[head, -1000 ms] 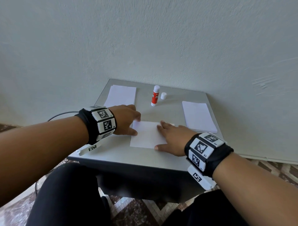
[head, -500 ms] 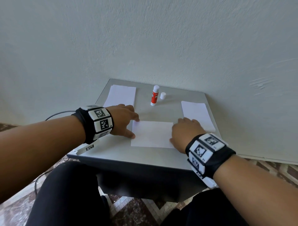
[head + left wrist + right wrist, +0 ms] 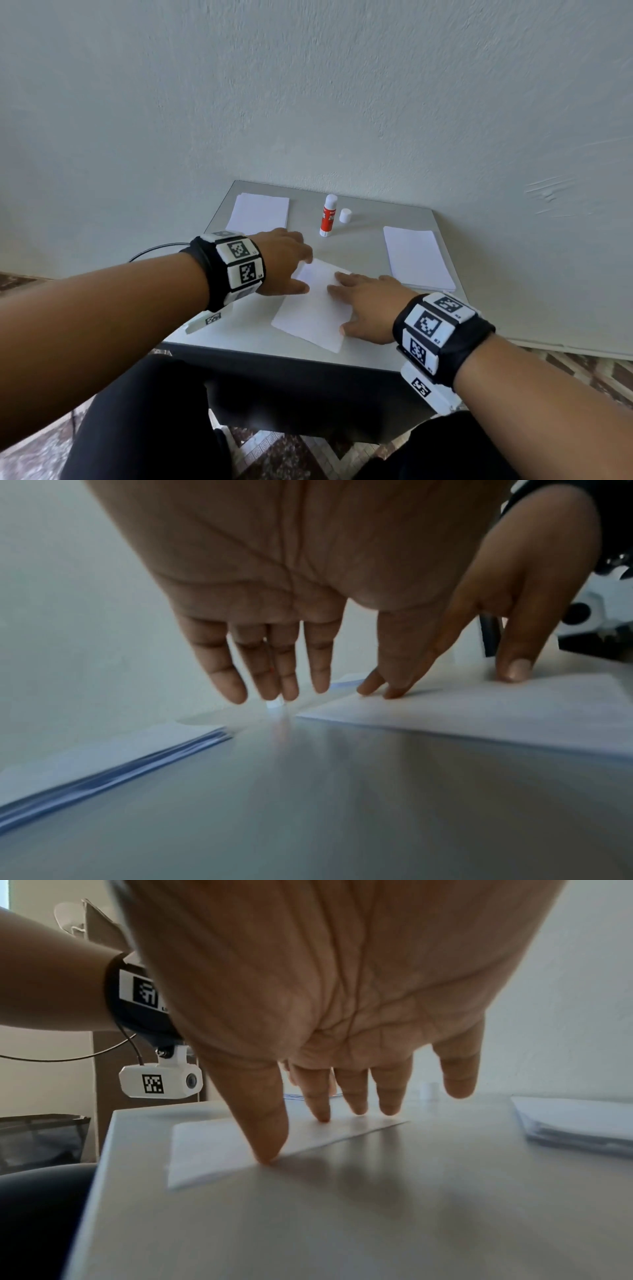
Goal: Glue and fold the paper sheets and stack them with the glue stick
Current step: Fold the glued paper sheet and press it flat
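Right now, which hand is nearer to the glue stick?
Left. The left hand lies just before the glue stick, to its left; the right hand rests further back on the middle sheet.

white paper sheets, red-white glue stick, grey table

Two paper stacks, one loose sheet, one glue stick, one cap

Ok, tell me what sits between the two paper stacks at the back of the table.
In the head view, the uncapped glue stick stands upright between the left stack and the right stack, with its white cap just to its right. The rest is bare table.
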